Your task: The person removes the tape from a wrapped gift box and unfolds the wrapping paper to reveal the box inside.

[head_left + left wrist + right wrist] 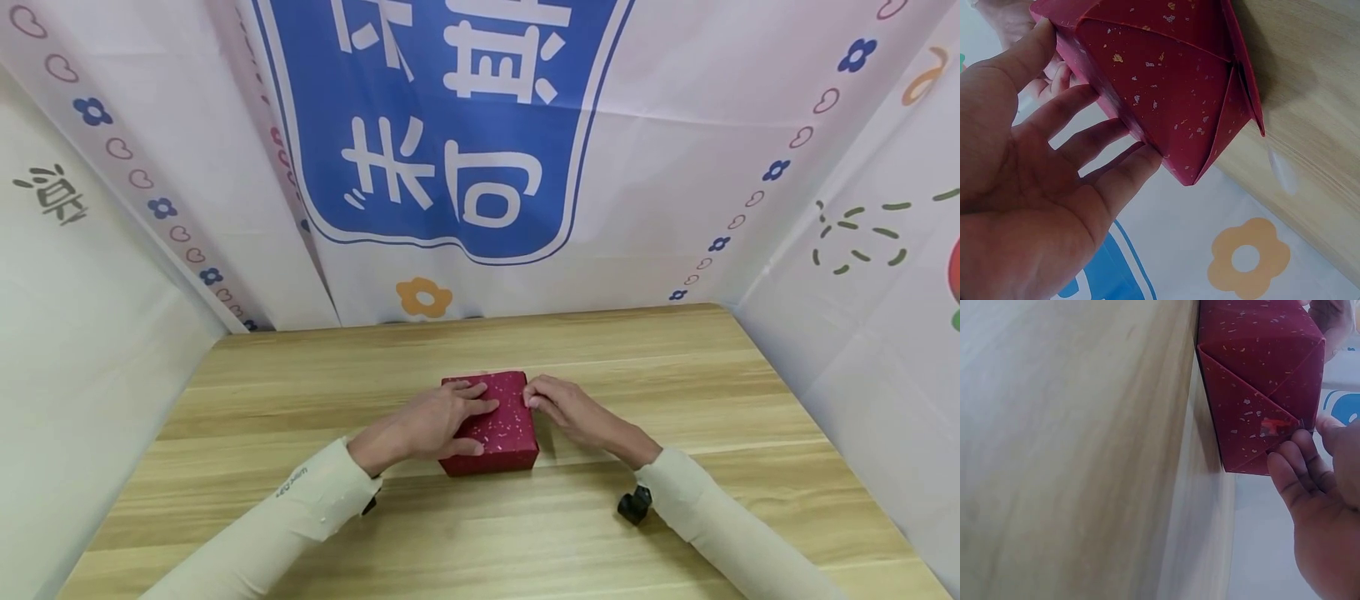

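Observation:
A box wrapped in dark red paper with pale flecks (510, 421) lies on the wooden table. My left hand (442, 421) rests across its top from the left, fingers spread. In the left wrist view, those fingertips lie along the box's edge, beside a folded end (1160, 81) with a flap standing slightly away. A translucent whitish strip (1282, 165) sticks out near that flap. At the box's right end, my right hand (566, 408) has curled fingers and pinches the wrapping paper at the fold. A shiny patch (1272, 427) shows beside those fingertips (1288, 453).
The wood-grain table (337, 533) extends around the box on all sides. A printed white curtain (660, 208) hangs behind its far edge, with white side panels (82, 333) at left and right. A black wrist device (634, 505) is by the right sleeve.

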`<state>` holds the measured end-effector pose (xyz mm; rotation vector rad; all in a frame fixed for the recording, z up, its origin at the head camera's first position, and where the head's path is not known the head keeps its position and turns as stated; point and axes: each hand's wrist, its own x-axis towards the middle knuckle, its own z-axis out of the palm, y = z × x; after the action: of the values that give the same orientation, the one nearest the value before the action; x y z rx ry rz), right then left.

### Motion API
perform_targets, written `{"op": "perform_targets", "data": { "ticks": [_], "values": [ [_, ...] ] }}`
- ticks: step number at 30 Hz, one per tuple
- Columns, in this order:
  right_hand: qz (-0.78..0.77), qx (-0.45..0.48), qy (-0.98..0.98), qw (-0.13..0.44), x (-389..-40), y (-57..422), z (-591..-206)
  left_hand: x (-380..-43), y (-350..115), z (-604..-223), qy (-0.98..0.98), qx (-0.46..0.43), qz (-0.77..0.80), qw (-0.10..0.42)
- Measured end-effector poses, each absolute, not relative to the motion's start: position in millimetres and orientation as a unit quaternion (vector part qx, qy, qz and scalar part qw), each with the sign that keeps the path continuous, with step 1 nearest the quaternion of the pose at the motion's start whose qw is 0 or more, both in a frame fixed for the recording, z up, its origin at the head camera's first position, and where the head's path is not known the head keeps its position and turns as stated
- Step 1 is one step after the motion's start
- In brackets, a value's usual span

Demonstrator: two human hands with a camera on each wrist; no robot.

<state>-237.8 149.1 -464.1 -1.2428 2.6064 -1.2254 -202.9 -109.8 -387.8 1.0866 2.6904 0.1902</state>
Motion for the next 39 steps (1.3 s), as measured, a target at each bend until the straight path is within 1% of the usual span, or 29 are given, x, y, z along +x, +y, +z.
{"op": "perform_targets", "data": {
  "ticks": [14, 33, 39],
  "values": [
    [-0.396, -0.393, 0.830, 0.028, -237.6, 150.0, -463.3, -202.3, -109.7, -388.1, 0.923, 0.362, 0.063, 0.118],
    [-0.417, -0.390, 0.820, 0.040, -235.8, 158.4, -465.6, -202.2, -109.3, -386.9, 0.919, 0.368, 0.068, 0.119],
    [-0.413, -0.385, 0.825, 0.035, -235.1, 160.6, -466.9, -202.2, -109.1, -387.4, 0.918, 0.373, 0.068, 0.115]
  ]
}}
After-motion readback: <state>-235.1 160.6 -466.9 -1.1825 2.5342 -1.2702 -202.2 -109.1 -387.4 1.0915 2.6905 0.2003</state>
